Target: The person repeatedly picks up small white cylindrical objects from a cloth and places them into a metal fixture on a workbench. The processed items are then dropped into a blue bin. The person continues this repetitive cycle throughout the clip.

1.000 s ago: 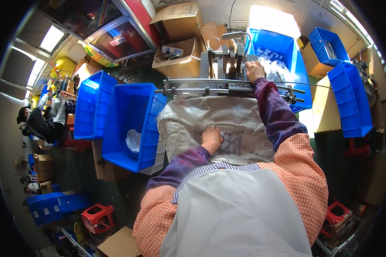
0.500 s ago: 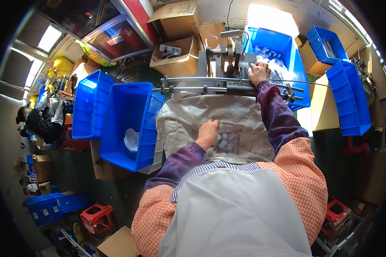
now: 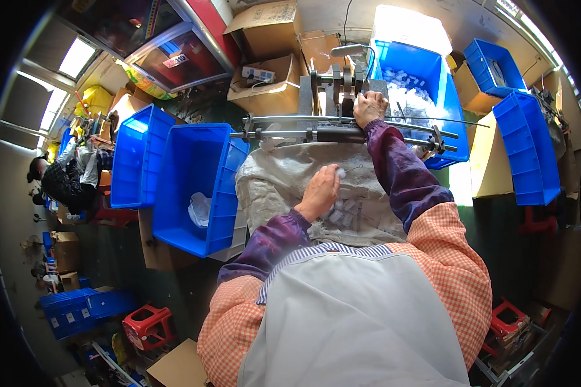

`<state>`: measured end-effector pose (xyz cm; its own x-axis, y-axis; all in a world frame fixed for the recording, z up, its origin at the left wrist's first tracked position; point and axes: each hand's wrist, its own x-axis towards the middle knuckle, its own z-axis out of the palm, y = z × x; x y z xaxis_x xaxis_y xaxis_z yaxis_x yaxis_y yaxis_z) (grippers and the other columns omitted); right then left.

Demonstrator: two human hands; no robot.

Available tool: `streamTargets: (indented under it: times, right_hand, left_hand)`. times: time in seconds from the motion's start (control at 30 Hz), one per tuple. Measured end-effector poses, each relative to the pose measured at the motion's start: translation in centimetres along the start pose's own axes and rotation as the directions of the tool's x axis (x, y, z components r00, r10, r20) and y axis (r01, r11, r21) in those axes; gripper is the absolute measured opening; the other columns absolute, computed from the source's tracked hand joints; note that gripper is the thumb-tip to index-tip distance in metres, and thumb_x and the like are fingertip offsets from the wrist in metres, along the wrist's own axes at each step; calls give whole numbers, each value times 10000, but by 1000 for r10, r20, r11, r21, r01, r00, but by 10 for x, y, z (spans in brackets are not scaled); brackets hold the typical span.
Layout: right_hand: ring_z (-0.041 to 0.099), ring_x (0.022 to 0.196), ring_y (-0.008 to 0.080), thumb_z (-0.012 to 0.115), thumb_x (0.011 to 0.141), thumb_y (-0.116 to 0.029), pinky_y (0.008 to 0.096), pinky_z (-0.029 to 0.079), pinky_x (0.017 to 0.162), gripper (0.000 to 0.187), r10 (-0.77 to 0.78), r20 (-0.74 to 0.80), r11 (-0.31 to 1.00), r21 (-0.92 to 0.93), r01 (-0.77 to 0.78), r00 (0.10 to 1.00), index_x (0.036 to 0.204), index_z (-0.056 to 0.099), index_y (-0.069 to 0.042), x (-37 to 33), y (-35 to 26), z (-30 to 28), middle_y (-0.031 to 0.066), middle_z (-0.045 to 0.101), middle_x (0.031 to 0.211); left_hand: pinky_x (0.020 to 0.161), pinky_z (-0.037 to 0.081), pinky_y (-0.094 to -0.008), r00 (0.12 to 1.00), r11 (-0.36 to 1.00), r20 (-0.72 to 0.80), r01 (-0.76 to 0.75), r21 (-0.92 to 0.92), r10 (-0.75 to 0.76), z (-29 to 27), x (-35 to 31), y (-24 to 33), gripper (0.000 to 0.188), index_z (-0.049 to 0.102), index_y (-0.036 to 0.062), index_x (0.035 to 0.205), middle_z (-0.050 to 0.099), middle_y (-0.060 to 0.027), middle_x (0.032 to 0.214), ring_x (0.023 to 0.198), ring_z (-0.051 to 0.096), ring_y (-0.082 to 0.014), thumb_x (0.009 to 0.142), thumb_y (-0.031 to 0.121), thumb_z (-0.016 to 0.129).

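In the head view, the left hand (image 3: pixel 319 192) lies over a grey woven sack (image 3: pixel 284 180) spread in front of the person, its fingers curled around a small white piece (image 3: pixel 337 172) that shows at the fingertips. More small white pieces (image 3: pixel 348 211) lie heaped on the sack just beside and below this hand, touching its lower edge. The right hand (image 3: pixel 370 107) reaches further away, closed on the top of a metal machine (image 3: pixel 339 87) that stands at the far edge of the sack; what exactly it grips there cannot be made out. A long metal rail (image 3: pixel 284 134) crosses below that hand, between the two hands. Behind the machine, a blue bin (image 3: pixel 440 84) holds a heap of the same pale pieces, near the right hand. On the left, another blue bin (image 3: pixel 193 187) stands beside the sack with a white bag (image 3: pixel 200 209) in its bottom, well apart from the left hand. Cardboard boxes (image 3: pixel 268 84) stand behind it.
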<state>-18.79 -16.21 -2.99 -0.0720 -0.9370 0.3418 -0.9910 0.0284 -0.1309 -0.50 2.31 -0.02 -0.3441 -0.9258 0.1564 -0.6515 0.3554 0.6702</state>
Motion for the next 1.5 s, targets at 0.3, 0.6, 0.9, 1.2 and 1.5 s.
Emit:
streamTargets:
  times: [0.3, 0.6, 0.9, 1.2, 1.5]
  right_hand:
    - [415, 1030, 259, 513, 795, -254, 400, 290, 885, 256, 20, 46, 1000, -21, -19, 999, 959, 628, -95, 1, -11, 0, 80, 532, 1016]
    - [441, 1030, 251, 508, 790, -283, 416, 303, 864, 279, 24, 69, 998, -67, -19, 997, 1010, 601, -138, -1, 12, -5, 61, 539, 1027]
    - [519, 1084, 219, 486, 813, -233, 474, 319, 903, 284, 39, 231, 999, 15, -44, 972, 1063, 549, -113, 11, 79, -3, 112, 538, 1133]
    - [631, 847, 271, 573, 775, -241, 409, 472, 751, 436, 246, -42, 964, -88, -249, 968, 1172, 489, -82, 20, 86, -77, 153, 585, 1056]
    - [595, 898, 306, 558, 832, -146, 350, 469, 773, 306, -571, 324, 617, 775, 135, 754, 1129, 549, -72, -60, 17, -116, 177, 603, 998]
  left_hand:
    - [766, 442, -392, 999, 999, 44, -11, -45, 13, 1, -1, 2, 251, 503, 5, 1070, 564, -185, 960, 893, 545, -346, 890, 173, 451]
    - [759, 438, -389, 998, 993, 14, -53, -102, 55, -5, 0, 4, 236, 517, 17, 1079, 556, -171, 953, 887, 540, -336, 883, 133, 456]
    - [686, 455, -390, 996, 977, -71, -71, -200, 57, -7, 12, 8, 210, 498, 33, 1072, 595, -206, 877, 814, 571, -376, 866, 76, 492]
    - [664, 463, -411, 994, 978, -78, -94, -185, 81, -21, 32, 27, 206, 438, 38, 1051, 590, -218, 898, 835, 570, -390, 854, 52, 494]
    - [653, 448, -429, 967, 976, -251, -85, -202, 32, -16, 54, 38, 212, 439, 2, 1014, 588, -225, 812, 770, 571, -413, 872, 138, 517]
